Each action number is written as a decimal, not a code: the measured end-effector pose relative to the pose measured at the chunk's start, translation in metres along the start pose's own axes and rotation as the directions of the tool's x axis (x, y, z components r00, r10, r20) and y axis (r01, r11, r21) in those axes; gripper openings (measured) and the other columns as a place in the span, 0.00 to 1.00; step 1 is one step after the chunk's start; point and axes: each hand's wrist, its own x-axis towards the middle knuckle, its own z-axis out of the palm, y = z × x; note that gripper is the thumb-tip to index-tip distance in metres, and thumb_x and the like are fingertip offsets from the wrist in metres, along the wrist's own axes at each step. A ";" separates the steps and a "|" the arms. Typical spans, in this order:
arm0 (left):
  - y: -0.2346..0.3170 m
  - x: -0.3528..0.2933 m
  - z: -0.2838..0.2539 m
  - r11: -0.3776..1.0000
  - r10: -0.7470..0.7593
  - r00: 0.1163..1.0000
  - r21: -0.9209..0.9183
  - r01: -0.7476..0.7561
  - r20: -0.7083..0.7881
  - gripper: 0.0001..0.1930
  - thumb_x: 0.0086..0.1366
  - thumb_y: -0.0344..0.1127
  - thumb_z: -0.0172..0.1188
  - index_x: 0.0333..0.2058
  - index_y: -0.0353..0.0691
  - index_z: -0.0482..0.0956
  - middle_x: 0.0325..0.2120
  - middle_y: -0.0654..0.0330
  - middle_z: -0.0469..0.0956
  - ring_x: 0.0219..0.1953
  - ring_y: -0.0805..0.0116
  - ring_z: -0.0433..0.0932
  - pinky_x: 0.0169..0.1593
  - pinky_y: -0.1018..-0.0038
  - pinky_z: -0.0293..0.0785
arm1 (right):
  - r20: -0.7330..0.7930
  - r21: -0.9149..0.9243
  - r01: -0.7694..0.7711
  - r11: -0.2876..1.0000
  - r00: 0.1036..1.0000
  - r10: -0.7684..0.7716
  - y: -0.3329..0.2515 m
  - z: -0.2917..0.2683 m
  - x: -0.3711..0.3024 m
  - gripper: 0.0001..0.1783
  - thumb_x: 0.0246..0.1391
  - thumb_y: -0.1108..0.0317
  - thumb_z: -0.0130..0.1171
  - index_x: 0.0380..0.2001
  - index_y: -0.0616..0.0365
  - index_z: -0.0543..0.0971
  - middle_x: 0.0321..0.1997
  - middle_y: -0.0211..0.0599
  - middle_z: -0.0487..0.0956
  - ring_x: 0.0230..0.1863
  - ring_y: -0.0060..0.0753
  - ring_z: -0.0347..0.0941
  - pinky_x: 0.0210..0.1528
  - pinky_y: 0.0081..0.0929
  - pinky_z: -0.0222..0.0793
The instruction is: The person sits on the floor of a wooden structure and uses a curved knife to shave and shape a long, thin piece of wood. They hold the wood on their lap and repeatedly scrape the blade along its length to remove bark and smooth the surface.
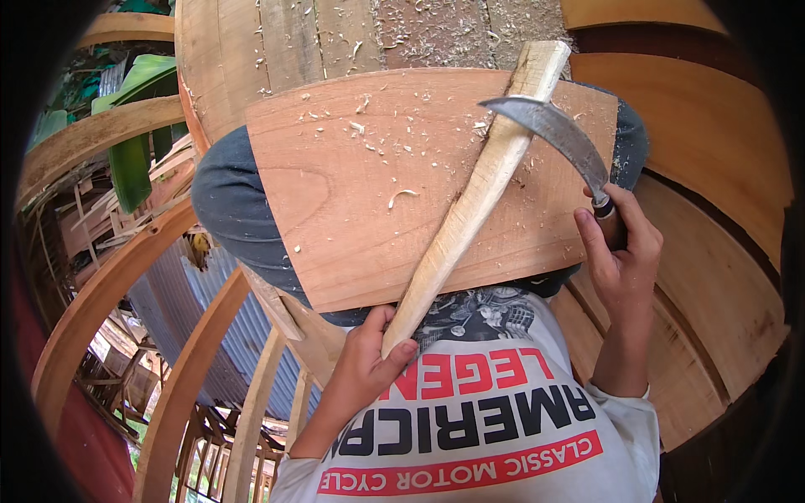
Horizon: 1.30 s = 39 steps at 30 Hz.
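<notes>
**Stick on board, blade at its top**

My left hand [365, 356] pinches the stick's [470, 201] lower end; my right hand [616, 251] is wrapped round the knife [553, 130] handle. Stick lies slantwise across the board [352, 193] on my lap. Shavings [401, 197] scattered; curved planks [713, 126] alongside.

Left hand [366, 356] grips pale stick [471, 201]; right hand [619, 251] holds curved knife [560, 134].

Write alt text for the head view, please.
A right hand holds a curved knife against a pale wooden stick, which the left hand grips at its lower end. The stick lies across a reddish board strewn with shavings, resting on the person's lap.
</notes>
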 end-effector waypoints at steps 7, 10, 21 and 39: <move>0.000 -0.001 0.002 1.000 0.019 1.000 -0.012 -0.019 -0.015 0.22 0.62 0.47 0.56 0.40 0.30 0.67 0.25 0.50 0.73 0.29 0.63 0.73 0.37 0.72 0.69 | 0.171 0.040 0.096 0.995 0.980 -0.101 0.006 0.011 -0.020 0.13 0.49 0.70 0.63 0.38 0.61 0.76 0.19 0.38 0.73 0.18 0.29 0.71 0.22 0.23 0.65; -0.001 -0.001 -0.001 1.000 0.001 1.000 -0.008 -0.001 -0.007 0.22 0.62 0.47 0.56 0.39 0.30 0.67 0.25 0.50 0.73 0.28 0.63 0.72 0.36 0.72 0.68 | -0.016 0.104 0.035 0.994 0.999 -0.033 0.007 0.020 -0.021 0.11 0.50 0.69 0.62 0.37 0.61 0.75 0.20 0.37 0.73 0.16 0.29 0.69 0.21 0.24 0.63; 0.001 0.002 0.007 0.991 0.134 0.986 -0.016 -0.136 -0.097 0.22 0.62 0.47 0.57 0.40 0.30 0.67 0.29 0.48 0.75 0.32 0.60 0.76 0.38 0.71 0.70 | 0.423 0.124 0.364 0.923 0.822 -0.381 0.008 0.031 -0.052 0.18 0.41 0.59 0.68 0.29 0.61 0.76 0.14 0.36 0.70 0.15 0.36 0.71 0.19 0.27 0.65; -0.001 0.001 0.004 0.999 -0.013 0.999 -0.033 0.012 -0.047 0.21 0.58 0.43 0.62 0.38 0.31 0.68 0.29 0.47 0.76 0.32 0.61 0.77 0.38 0.72 0.71 | 0.301 -0.024 0.315 0.949 0.907 -0.293 0.007 0.031 -0.043 0.20 0.41 0.54 0.68 0.21 0.58 0.72 0.13 0.36 0.66 0.14 0.39 0.67 0.18 0.30 0.61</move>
